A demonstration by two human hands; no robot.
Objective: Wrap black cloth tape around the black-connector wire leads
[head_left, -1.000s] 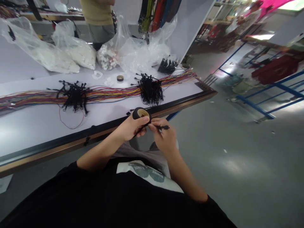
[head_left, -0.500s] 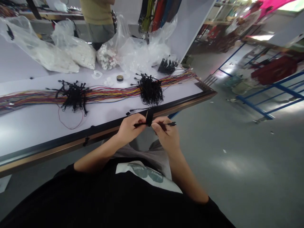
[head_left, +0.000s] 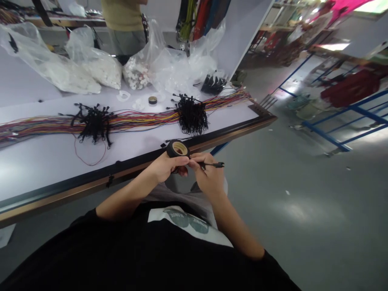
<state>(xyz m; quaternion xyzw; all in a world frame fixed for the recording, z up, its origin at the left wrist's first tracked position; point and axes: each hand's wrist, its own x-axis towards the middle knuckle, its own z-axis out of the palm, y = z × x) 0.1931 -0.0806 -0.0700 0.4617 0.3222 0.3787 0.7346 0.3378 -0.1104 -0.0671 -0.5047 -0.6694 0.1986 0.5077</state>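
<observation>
Just off the table's front edge, my left hand (head_left: 164, 166) is closed on a roll of black tape (head_left: 173, 149), its pale cardboard core tilted up toward me. Close against it, my right hand (head_left: 209, 176) pinches a thin black cable (head_left: 218, 165) whose forked connector end sticks out to the right. The thumbs nearly meet below the roll, and the fingers hide the part of the cable between them. On the table beyond lies a dense bundle of black connector leads (head_left: 192, 115) on a run of coloured wires (head_left: 145, 117).
A second cluster of black leads (head_left: 94, 122) lies farther left. Another tape roll (head_left: 152, 100) sits behind the wires. Plastic bags of white parts (head_left: 138, 72) line the back of the table (head_left: 133, 144). A person (head_left: 124, 24) stands beyond. Blue-framed racks (head_left: 360, 115) are at right.
The tape roll has turned from edge-on between the hands to face up, above my left hand. My right hand has dipped slightly, still holding the cable.
</observation>
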